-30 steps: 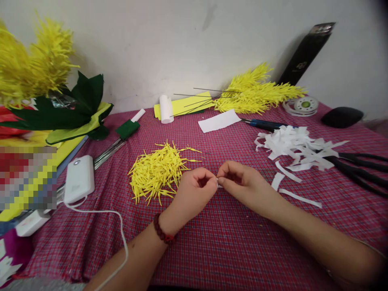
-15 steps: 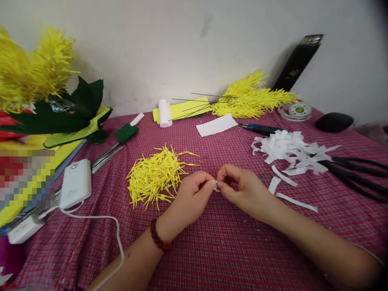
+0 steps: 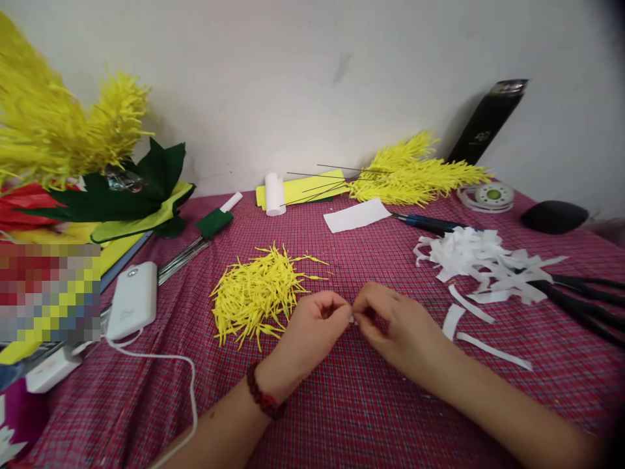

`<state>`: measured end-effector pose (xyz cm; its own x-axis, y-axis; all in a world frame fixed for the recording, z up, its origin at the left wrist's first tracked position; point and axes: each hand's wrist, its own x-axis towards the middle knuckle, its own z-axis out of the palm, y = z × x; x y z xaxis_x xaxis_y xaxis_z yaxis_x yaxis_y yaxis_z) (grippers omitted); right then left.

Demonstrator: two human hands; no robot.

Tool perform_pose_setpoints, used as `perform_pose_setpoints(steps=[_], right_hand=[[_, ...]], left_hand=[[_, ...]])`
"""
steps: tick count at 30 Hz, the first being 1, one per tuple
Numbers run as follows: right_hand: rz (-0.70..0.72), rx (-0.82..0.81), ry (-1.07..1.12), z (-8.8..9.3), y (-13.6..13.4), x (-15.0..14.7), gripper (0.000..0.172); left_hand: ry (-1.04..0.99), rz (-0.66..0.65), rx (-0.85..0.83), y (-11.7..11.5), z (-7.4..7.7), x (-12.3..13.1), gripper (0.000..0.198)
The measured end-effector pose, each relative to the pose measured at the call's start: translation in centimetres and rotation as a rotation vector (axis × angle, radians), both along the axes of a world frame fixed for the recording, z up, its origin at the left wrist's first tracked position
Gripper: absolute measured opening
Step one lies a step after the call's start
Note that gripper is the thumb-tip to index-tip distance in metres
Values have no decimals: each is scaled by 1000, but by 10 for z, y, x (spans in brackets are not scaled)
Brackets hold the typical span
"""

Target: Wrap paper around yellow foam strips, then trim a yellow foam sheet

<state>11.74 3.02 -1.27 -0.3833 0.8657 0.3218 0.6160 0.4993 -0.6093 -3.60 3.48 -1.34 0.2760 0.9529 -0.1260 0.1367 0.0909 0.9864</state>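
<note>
My left hand (image 3: 319, 326) and my right hand (image 3: 390, 322) meet fingertip to fingertip over the checked cloth. Both are closed in a pinch on a small white paper strip (image 3: 353, 318), of which only a bit shows between the fingers. A heap of twisted yellow paper pieces (image 3: 258, 293) lies just left of my left hand. Beyond my right forearm are loose white paper strips (image 3: 471, 304) and a pile of cut white paper (image 3: 463, 254), lying over the blades of black-handled scissors (image 3: 581, 306).
At the back lie yellow tassel-like stems (image 3: 415, 176) with wires, a white paper roll (image 3: 275, 194), a white sheet (image 3: 356, 215) and blue-handled pliers (image 3: 424, 223). A white power bank (image 3: 133, 298) and its cable (image 3: 193, 378) are on the left, below green leaves (image 3: 161, 169).
The whole view has shifted slightly, so things sit lower and further right. Both hands keep their pinch at the white paper, with only small finger movement.
</note>
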Motion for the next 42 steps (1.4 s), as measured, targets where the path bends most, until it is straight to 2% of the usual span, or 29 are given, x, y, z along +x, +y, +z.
perform_pose_setpoints(steps=[7,14,22,26,30,35,38,42], right_hand=[[-68,-225,189,1,3,1,12],[-69,-265,250,0,3,-1,10],[-54,-323,241,0,6,1,11],[-53,-259,186,-1,5,1,12],[-52,-96,73,1,2,0,13],[-12,102,21,1,0,1,17],[-31,77,63,0,0,1,16],[-34,-123,219,1,0,0,12]], left_hand=[[94,-6,115,1,3,-2,16],[60,-65,116,-1,-1,-1,19],[116,-4,139,0,2,-3,19],[14,12,-4,1,2,-1,20],[-227,10,-177,-1,0,1,23],[-368,50,-300,-4,0,2,26],[-420,65,-355,-4,2,2,24],[-439,73,-357,-2,2,3,18]])
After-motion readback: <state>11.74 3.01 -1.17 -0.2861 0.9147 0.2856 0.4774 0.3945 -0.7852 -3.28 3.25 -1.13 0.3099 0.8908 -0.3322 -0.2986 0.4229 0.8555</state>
